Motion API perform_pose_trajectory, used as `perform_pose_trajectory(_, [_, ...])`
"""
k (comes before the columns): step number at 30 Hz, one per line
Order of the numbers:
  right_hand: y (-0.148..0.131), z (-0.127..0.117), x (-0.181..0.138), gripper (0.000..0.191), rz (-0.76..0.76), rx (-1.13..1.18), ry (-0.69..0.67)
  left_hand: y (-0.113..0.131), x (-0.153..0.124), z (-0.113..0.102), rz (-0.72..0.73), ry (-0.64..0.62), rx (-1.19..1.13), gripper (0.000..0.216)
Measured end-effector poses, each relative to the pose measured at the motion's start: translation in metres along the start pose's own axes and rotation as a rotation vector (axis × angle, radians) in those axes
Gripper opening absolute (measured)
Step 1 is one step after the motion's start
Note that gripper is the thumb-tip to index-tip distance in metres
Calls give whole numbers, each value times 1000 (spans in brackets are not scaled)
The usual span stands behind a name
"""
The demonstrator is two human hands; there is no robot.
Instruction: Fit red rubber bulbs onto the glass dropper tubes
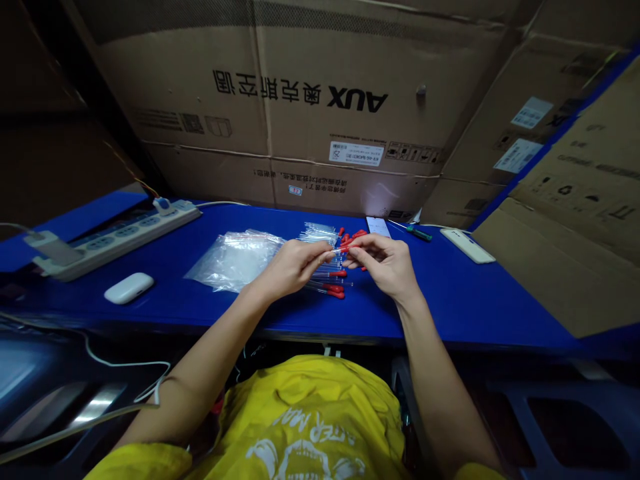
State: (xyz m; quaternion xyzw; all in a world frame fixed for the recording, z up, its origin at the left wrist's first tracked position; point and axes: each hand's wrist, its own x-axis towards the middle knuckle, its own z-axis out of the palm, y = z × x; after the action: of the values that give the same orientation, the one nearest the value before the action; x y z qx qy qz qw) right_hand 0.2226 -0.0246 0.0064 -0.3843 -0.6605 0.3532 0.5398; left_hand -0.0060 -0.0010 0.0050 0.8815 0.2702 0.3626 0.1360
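Over the blue table, my left hand [300, 263] pinches a thin clear glass dropper tube between thumb and fingers. Close against it, my right hand [387, 263] is closed on a red rubber dropper bulb [345, 249] at the tube's right end. Whether the bulb is fully seated on the tube I cannot tell. Beneath the hands lie several clear tubes with red bulbs [335, 291], their bulbs pointing right. Behind my left hand is a pile of bare glass tubes [319, 232]. Loose red bulbs [359, 234] lie behind my right fingers, partly hidden.
A clear plastic bag [240, 260] lies left of the tubes. Farther left are a white earbud case [129, 288] and a power strip [125, 235]. A screwdriver [419, 233] and white phone-shaped object [467, 245] lie at the back right. Cardboard [300, 127] walls the rear.
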Motion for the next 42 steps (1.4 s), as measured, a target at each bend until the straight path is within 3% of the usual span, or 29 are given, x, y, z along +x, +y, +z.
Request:
perform_pose_trajectory(11, [-2, -13, 2, 29, -38, 12, -28, 8, 4, -4, -139, -106, -143, 44])
perform_pose_trajectory(24, [5, -13, 0, 16, -54, 112, -23, 9, 4, -6, -94, -151, -176, 40])
perform_pose_trajectory(33, [4, -12, 0, 18, -44, 117, -58, 8, 3, -8, -78, -160, -167, 41])
perform_pose_trajectory(42, [1, -5, 3, 33, 4, 192, -4, 8, 4, 4, -5, 32, -64, 38])
